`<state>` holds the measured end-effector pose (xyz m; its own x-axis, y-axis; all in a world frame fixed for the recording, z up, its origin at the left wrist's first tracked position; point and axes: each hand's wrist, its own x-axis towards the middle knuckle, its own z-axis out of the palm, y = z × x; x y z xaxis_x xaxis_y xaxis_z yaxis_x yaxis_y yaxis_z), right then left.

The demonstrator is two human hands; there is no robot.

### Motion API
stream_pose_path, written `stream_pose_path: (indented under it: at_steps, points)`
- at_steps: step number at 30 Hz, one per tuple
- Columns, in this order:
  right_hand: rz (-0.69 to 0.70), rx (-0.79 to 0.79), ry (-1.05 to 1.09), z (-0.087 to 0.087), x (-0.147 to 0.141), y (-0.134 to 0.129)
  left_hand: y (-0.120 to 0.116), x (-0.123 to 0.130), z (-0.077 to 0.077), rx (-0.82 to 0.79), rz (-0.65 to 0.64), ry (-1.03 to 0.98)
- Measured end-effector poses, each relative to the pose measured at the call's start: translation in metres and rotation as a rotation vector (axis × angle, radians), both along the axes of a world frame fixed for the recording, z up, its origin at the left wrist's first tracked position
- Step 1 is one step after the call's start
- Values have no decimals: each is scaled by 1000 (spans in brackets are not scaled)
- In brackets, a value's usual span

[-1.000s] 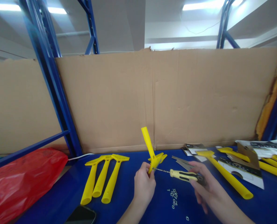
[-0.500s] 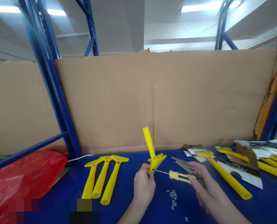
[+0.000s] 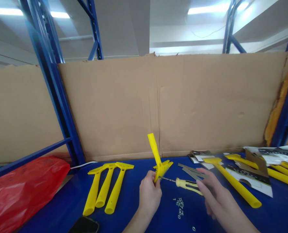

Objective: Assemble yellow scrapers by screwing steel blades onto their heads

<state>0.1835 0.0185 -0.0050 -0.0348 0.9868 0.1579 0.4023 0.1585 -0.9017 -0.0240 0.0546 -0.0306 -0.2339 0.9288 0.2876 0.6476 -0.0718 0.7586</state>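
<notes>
My left hand [image 3: 150, 192] is closed around the head end of a yellow plastic scraper [image 3: 154, 149], whose tubular handle points up and away. A screwdriver [image 3: 187, 185] with a cream and black grip lies across to it from the right, its tip at the scraper's head by my left fingers. My right hand [image 3: 215, 195] has thumb and fingers round the rear of that grip. Thin grey metal blades [image 3: 191, 171] fan out just beyond my right fingertips; whether that hand touches them I cannot tell. Small nuts and screws [image 3: 179, 207] lie on the blue tabletop [image 3: 126, 200] between my forearms.
Several yellow scrapers [image 3: 116, 191] lie side by side at left, near a dark phone [image 3: 85, 225] and a red plastic bag [image 3: 27, 187]. On the right are another scraper [image 3: 238, 184], printed card packaging [image 3: 253, 181] and more yellow handles. A cardboard wall [image 3: 121, 106] closes off the back.
The screwdriver's grip has turned in my right hand, showing its dark stripes differently, and its rear end now shows below my thumb. The scraper in my left hand has hardly moved.
</notes>
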Motion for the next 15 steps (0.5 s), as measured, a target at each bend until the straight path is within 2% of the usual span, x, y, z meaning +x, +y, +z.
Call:
stream_pose_path:
  at_steps: [3,7,11,15]
  points:
    - [-31,-42,54,1,-4,-3,0,0,0,-7,-12,14]
    - [-46,45,196,-3,-7,-4,0,0,1,-22,6,1]
    - [26,46,166,-8,-4,-2,1,0,2,-29,10,-2]
    - [-2,76,46,-4,0,-1,0,0,2,-17,15,4]
